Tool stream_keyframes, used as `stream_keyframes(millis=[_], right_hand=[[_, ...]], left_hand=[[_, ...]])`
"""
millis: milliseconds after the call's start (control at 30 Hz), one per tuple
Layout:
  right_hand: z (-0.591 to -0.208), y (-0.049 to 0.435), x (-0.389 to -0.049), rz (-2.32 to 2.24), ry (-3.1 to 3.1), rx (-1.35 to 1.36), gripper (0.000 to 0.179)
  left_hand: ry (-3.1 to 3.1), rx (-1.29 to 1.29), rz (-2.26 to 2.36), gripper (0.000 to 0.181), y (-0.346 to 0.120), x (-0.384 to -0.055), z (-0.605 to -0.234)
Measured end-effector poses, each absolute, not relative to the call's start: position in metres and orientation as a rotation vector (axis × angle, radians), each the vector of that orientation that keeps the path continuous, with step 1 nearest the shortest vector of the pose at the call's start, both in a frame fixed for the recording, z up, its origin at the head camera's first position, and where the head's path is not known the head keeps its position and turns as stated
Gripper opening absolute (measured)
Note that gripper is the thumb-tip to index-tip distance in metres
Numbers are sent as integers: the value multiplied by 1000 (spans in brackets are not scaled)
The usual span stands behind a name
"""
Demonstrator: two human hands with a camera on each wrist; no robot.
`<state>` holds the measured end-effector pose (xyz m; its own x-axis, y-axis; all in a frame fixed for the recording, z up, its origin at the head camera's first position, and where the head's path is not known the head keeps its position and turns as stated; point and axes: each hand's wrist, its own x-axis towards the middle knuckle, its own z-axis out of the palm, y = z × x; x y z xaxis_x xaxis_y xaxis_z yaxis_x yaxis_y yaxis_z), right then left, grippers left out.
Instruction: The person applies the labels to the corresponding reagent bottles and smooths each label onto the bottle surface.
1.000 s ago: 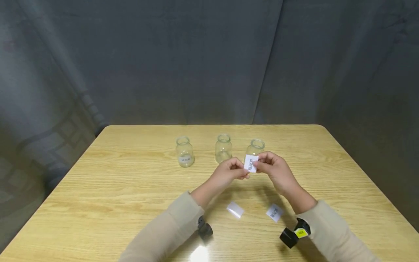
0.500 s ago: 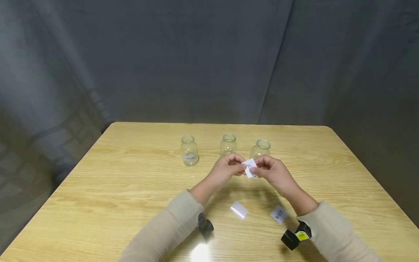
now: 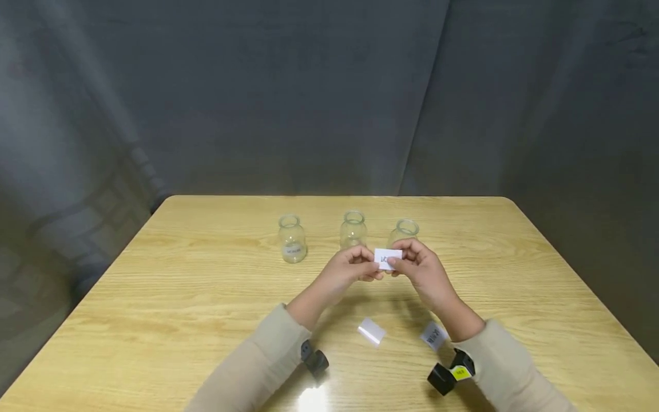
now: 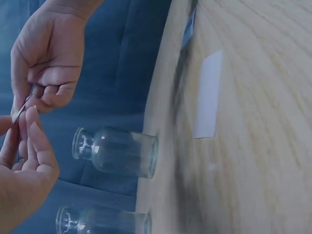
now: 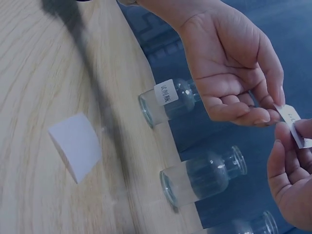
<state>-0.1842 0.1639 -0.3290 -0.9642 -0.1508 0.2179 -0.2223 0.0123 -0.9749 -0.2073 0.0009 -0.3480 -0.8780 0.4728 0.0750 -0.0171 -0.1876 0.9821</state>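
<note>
Above the table, my left hand (image 3: 342, 273) and right hand (image 3: 424, 274) pinch a small white printed label (image 3: 382, 257) between thumbs and fingers, one hand at each side. The right thumb covers part of its dark print. The right wrist view shows the label (image 5: 291, 121) nearly edge-on between the fingertips. Just beyond the hands are two glass jars: the middle jar (image 3: 353, 226) and the right jar (image 3: 405, 229), its lower part hidden by my right hand. The left jar (image 3: 292, 237) carries a white printed label low on its side.
On the wooden table (image 3: 216, 320), nearer me, lie a glossy blank white piece (image 3: 372, 332) and another printed label (image 3: 434, 335), partly beside my right wrist. A grey curtain (image 3: 288, 97) hangs behind the far table edge.
The held label has turned from tilted with sideways print to level, its long side horizontal. Both hands have shifted slightly left. Jars and the pieces on the table stay put.
</note>
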Motion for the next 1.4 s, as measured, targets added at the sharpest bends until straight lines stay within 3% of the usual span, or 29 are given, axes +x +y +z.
stream_keyframes(millis=[467, 1400], right_hand=[[-328, 168, -179, 2189, -2180, 577, 9], [-334, 171, -177, 2175, -2288, 563, 20]], left_hand=[[1722, 649, 2114, 22, -13, -204, -337], [1706, 584, 2081, 22, -14, -204, -342]])
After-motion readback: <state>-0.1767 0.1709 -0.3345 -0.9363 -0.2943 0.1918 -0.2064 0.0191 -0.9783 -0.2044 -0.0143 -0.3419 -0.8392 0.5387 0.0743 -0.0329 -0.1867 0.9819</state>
